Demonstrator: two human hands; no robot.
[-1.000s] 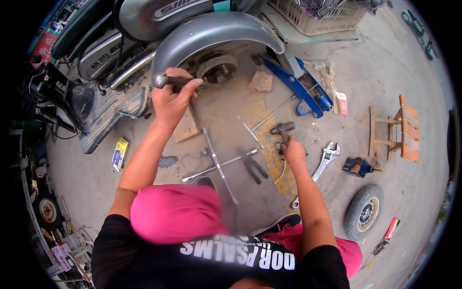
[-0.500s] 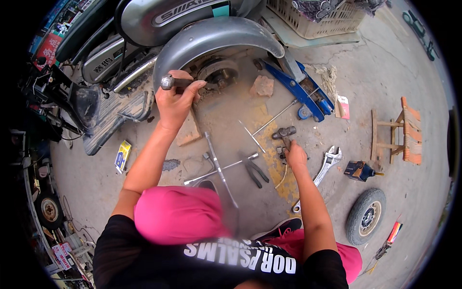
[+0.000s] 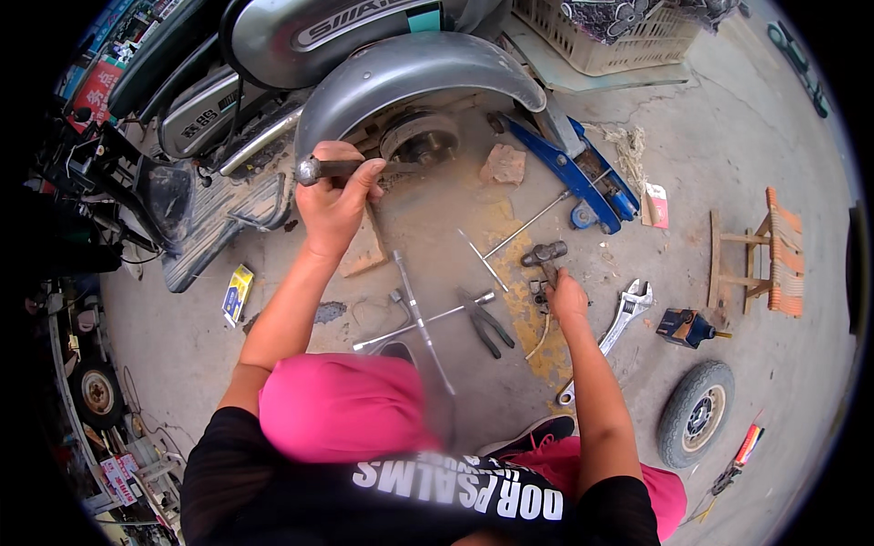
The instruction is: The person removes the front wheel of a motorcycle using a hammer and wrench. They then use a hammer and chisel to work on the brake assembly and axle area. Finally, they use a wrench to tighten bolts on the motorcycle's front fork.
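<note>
Head view: my left hand [image 3: 332, 196] is up by the rear wheel hub [image 3: 419, 138] under the grey fender [image 3: 410, 68]. Fingers [image 3: 364, 177] wrapped tight round a metal bar tool [image 3: 341, 168]; its rounded end [image 3: 308, 171] sticks out left of my knuckles, the rest runs right toward the hub. Thumb on the near side, fingers over the top.

My right hand [image 3: 566, 296] is low on the concrete floor [image 3: 728, 164], on the handle of a hammer [image 3: 544, 255]. Hammer head lies just beyond my fingertips, away from me. Cannot tell whether those fingers are closed on the handle or just resting on it; the back of the hand covers them.

Between my arms on the floor: cross wrench [image 3: 421, 314], pliers [image 3: 487, 320] just right of it. Adjustable spanner [image 3: 621, 320] lies right of my right wrist. Blue jack [image 3: 569, 168] beyond the hammer, brick piece [image 3: 503, 166] beside it. Small wheel [image 3: 696, 412] well right of my right elbow, wooden stool [image 3: 760, 259] far right.
</note>
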